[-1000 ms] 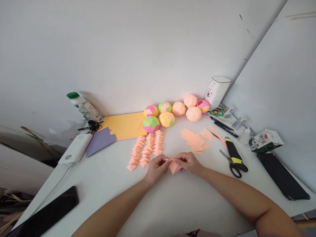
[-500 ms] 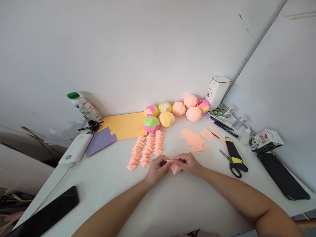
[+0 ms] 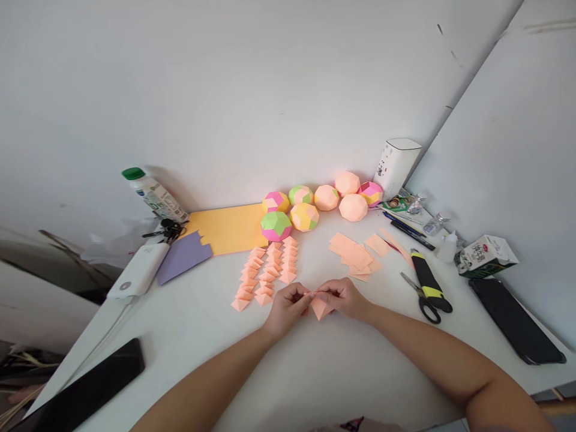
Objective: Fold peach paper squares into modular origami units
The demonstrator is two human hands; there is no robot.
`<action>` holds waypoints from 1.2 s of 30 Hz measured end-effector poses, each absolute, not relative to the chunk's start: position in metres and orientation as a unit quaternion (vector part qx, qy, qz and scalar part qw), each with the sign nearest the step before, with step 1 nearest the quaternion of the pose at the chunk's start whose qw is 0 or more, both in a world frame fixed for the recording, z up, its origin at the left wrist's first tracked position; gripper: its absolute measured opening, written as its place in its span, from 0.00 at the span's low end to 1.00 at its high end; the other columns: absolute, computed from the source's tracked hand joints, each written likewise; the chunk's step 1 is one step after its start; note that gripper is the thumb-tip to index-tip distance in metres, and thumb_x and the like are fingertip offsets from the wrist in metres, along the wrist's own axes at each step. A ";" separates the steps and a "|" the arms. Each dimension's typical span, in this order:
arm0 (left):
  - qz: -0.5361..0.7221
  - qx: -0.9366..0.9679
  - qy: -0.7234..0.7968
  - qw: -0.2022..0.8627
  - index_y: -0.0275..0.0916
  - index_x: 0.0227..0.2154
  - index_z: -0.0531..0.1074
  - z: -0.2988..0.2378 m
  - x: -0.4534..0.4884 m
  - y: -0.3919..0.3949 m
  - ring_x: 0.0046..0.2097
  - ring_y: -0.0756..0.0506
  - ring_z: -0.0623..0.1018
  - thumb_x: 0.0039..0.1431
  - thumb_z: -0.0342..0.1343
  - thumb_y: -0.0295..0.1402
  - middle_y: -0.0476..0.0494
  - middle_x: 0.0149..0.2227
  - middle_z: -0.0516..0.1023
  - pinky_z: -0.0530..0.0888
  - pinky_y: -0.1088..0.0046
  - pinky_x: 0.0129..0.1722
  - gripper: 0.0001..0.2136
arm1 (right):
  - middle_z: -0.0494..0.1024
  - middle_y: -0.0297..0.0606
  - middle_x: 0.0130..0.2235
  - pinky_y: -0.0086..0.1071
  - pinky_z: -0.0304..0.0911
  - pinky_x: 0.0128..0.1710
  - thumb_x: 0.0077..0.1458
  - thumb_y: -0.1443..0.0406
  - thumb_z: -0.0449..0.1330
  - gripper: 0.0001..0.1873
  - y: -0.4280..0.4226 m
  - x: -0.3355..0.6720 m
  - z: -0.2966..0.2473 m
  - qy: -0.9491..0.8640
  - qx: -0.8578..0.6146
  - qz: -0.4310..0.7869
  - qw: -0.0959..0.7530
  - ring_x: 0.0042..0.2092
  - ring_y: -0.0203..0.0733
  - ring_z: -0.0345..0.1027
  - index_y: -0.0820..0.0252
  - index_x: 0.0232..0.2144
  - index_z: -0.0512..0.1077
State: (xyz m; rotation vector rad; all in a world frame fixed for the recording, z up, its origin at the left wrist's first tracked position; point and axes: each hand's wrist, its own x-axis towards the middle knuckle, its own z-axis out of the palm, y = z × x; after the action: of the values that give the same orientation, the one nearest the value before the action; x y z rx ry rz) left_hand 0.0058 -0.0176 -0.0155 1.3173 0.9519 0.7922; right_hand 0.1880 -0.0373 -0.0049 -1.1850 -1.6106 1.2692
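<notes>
Between my hands is a folded piece of peach paper [image 3: 320, 309], its pointed corner hanging down toward me. My left hand [image 3: 289, 307] pinches its upper left edge between thumb and fingers. On the other side, my right hand [image 3: 342, 298] grips the same piece with the thumb in front; the fingertips hide part of the fold. Rows of folded peach paper units [image 3: 264, 298] lie to the left of my hands. Flat peach paper rectangles [image 3: 355, 255] are loosely piled beyond my right hand.
Several faceted paper balls [image 3: 305, 217] stand along the wall. Scissors [image 3: 425, 298] and a utility knife [image 3: 429, 282] lie at right, near a black phone [image 3: 515, 321]. Yellow card [image 3: 229, 228], purple card [image 3: 185, 258], a white power bank [image 3: 139, 271] and a bottle [image 3: 157, 195] are at left.
The thumbs and fingertips have shifted slightly along the folded paper's top edge, and its point hangs a touch lower. Both hands keep hold of it; the other things stay put.
</notes>
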 end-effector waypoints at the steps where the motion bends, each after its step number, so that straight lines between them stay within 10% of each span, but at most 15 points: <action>1: 0.344 0.571 0.415 0.620 0.36 0.22 0.66 -0.015 0.006 -0.018 0.17 0.55 0.61 0.53 0.57 0.42 0.55 0.14 0.64 0.56 0.80 0.18 0.14 | 0.66 0.31 0.19 0.27 0.53 0.22 0.53 0.59 0.58 0.13 -0.037 0.188 -0.005 -0.628 -0.464 0.499 0.376 0.22 0.32 0.56 0.63 0.27 0.75; 36: 0.378 0.535 0.381 0.652 0.38 0.30 0.65 -0.010 0.006 -0.015 0.22 0.53 0.66 0.54 0.54 0.37 0.54 0.19 0.66 0.63 0.77 0.23 0.07 | 0.60 0.29 0.20 0.27 0.50 0.23 0.52 0.63 0.57 0.09 -0.036 0.190 -0.005 -0.610 -0.477 0.513 0.370 0.24 0.32 0.52 0.62 0.24 0.70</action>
State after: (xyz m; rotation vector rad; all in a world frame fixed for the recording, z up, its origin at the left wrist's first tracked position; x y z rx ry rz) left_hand 0.0057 -0.0154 -0.0104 1.2139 0.8658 0.8576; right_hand 0.1903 -0.0356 -0.0046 -1.2236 -1.5653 1.3156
